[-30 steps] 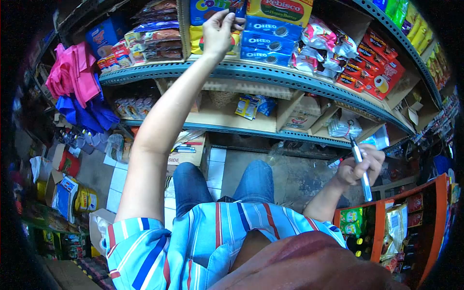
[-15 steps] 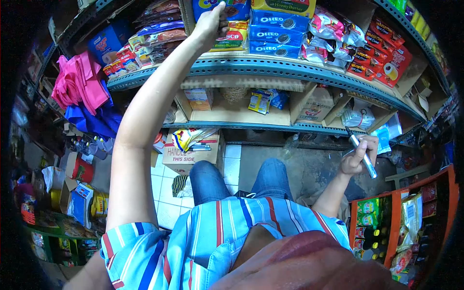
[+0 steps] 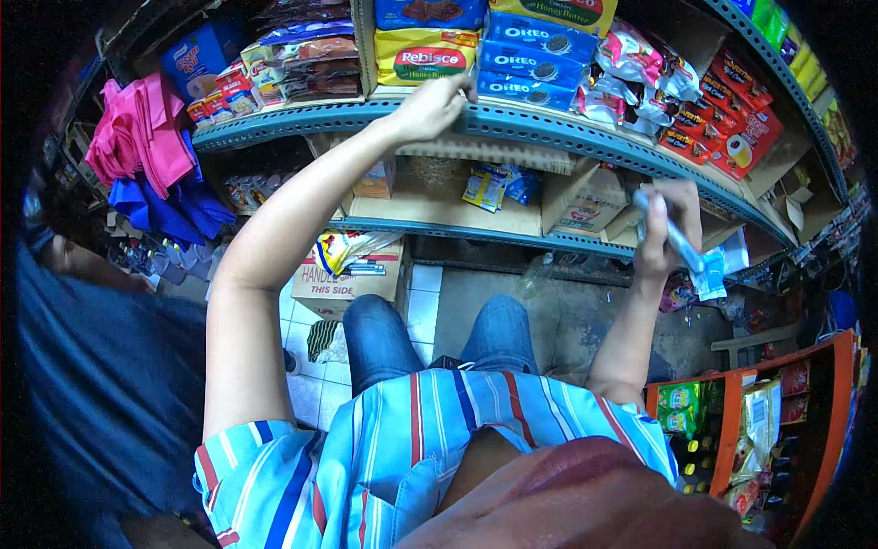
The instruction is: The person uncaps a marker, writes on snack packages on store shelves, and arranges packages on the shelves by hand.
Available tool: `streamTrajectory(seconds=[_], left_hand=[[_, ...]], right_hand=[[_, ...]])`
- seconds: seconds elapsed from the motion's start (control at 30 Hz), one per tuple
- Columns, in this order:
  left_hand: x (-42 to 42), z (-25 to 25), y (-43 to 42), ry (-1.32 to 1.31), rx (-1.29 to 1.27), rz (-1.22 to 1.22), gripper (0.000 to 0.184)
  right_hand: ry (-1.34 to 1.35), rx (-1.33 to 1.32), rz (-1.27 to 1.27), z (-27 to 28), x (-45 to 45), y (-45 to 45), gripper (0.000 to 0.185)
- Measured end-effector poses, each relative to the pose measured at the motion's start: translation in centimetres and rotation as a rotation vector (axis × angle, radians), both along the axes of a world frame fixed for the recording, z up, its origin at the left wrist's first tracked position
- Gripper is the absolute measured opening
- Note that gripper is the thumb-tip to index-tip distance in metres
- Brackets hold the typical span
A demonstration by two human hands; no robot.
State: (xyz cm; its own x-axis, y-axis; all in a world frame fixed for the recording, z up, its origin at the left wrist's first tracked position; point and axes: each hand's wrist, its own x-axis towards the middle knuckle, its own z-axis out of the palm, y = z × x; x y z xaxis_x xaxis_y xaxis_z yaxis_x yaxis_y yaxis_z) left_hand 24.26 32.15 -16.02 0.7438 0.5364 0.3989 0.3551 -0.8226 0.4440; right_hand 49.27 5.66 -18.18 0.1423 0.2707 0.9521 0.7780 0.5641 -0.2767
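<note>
My left hand [image 3: 432, 110] is at the perforated blue-grey shelf edge [image 3: 357, 114], just below a yellow Rebisco cracker pack [image 3: 425, 59]. Its fingers are loosely curled, with nothing visible in them. Beside that pack are stacked blue Oreo packs [image 3: 530, 61]. My right hand [image 3: 660, 229] is closed around a light-coloured marker pen [image 3: 681, 245], held at a slant in front of the lower shelf. Motion blurs the pen and fingers. A light blue packet [image 3: 722, 267] hangs close to the pen's lower end.
Red wafer packs [image 3: 722, 119] fill the upper shelf's right side. Pink bags [image 3: 146, 133] hang at left. A cardboard box [image 3: 352, 279] stands on the floor before my knees. At right is an orange rack [image 3: 732, 412]. Another person in dark clothing [image 3: 110, 366] is close at left.
My left hand has come down from the upper packs to the shelf edge. My right hand has risen with the marker pen. A person in dark clothing has appeared at left.
</note>
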Motion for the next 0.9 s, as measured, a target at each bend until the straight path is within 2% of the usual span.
streamTrajectory(seconds=[0.03,0.07,0.17,0.23,0.27,0.3,0.37,0.43,0.47,0.53,0.57,0.63,0.7,0.73,0.83,0.9], left_hand=[[0.3,-1.3,2.3,-0.127,0.160,-0.042,0.031],[0.5,-1.1,2.6,-0.219,0.205,-0.043,0.032],[0.8,0.6,3.5,-0.275,0.098,0.074,0.031],[1.7,1.3,3.4,-0.374,0.165,0.204,0.031],[2.3,1.6,3.0,-0.466,0.254,0.249,0.026],[2.8,2.1,2.8,-0.476,0.348,0.267,0.024],[3.9,2.8,3.0,-0.483,0.499,0.313,0.030],[4.9,3.8,2.7,-0.478,0.555,0.371,0.036],[5.5,4.2,2.8,-0.481,0.577,0.386,0.043],[6.5,4.7,3.6,-0.465,0.601,0.407,0.046],[6.9,5.1,3.2,-0.448,0.621,0.432,0.049],[7.2,5.7,2.4,-0.504,0.525,0.400,0.043],[7.0,5.6,2.6,-0.730,0.656,0.134,0.047],[7.2,5.7,2.8,-0.726,0.654,0.133,0.047],[7.6,7.0,2.6,-0.401,0.496,0.421,0.042],[7.6,6.6,3.1,-0.406,0.505,0.386,0.043]], right_hand=[[-0.123,0.060,0.004,0.9,0.6,1.6,0.011],[-0.140,0.053,-0.043,2.3,0.2,2.6,0.015],[-0.336,0.044,-0.043,6.2,0.7,5.6,0.039],[-0.437,0.093,-0.097,8.7,2.4,8.5,0.044],[-0.392,0.050,-0.059,9.7,3.6,9.9,0.049],[-0.485,0.138,-0.170,11.3,4.2,11.1,0.027],[-0.572,0.157,-0.326,13.4,5.8,13.3,0.029],[-0.514,0.048,-0.318,15.1,5.8,14.4,0.028],[-0.484,-0.042,-0.328,15.4,6.4,15.2,0.047],[-0.378,-0.201,-0.451,16.6,4.0,14.7,0.045],[-0.433,-0.202,-0.514,16.8,4.3,15.1,0.046],[-0.453,-0.256,-0.578,17.4,4.9,15.9,0.048],[-0.554,-0.313,-0.656,18.0,5.7,17.0,0.053],[-0.553,-0.325,-0.672,18.1,6.1,17.4,0.054],[-0.543,-0.309,-0.668,19.0,5.9,17.5,0.054],[-0.636,-0.332,-0.693,19.5,5.8,17.6,0.052]])
